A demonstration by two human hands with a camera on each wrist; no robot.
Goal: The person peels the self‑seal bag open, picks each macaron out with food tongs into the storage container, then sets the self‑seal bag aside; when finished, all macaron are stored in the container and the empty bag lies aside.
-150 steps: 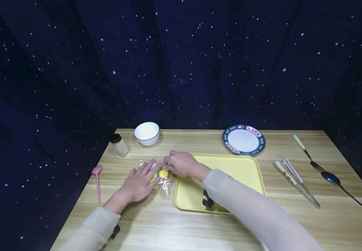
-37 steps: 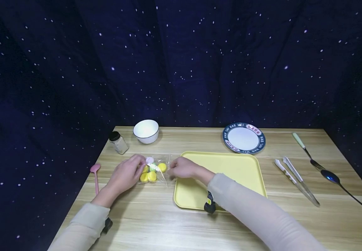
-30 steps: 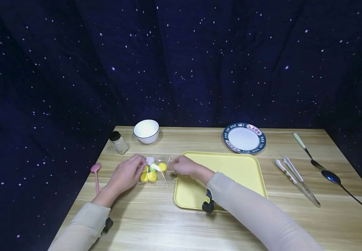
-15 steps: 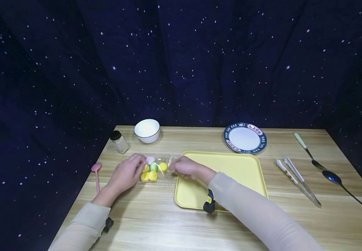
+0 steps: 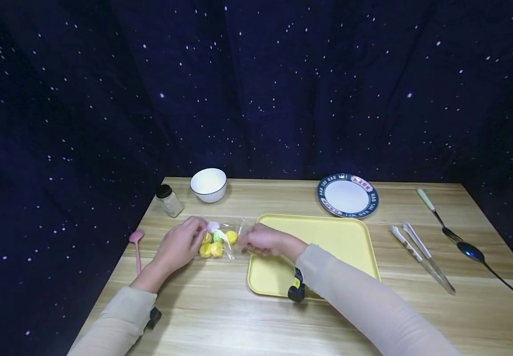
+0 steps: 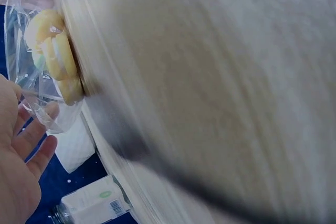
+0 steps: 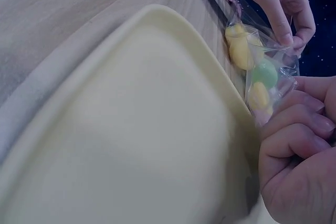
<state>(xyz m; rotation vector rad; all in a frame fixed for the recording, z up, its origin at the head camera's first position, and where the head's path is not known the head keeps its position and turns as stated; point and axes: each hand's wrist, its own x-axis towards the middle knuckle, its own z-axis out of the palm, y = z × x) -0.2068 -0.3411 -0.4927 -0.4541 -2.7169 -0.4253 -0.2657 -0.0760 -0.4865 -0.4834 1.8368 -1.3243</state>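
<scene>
A clear plastic bag (image 5: 229, 253) lies on the wooden table, just left of the yellow tray. Inside it are several round macaron-like pieces (image 5: 216, 249), yellow, green and pale lilac. My left hand (image 5: 180, 244) pinches the bag's left end between thumb and finger; the right wrist view shows this pinch at the upper right. At the opposite end my right hand (image 5: 265, 238), over the tray's left edge, has its fingers curled and grips the film. In the right wrist view the right-hand fingers (image 7: 296, 121) hide part of that grip.
The yellow tray (image 5: 327, 242) lies under my right forearm. Behind stand a white bowl (image 5: 209, 187), a black-capped jar (image 5: 169, 201) and a blue-rimmed plate (image 5: 347, 196). A pink spoon (image 5: 137, 244) lies left. Knives (image 5: 423, 259), a fork (image 5: 439, 217) and a dark spoon (image 5: 472, 252) lie right.
Five seconds ago my left hand lay spread over the bag; it has drawn left and now pinches its left end. My right hand has shifted slightly right, and the film between them has moved.
</scene>
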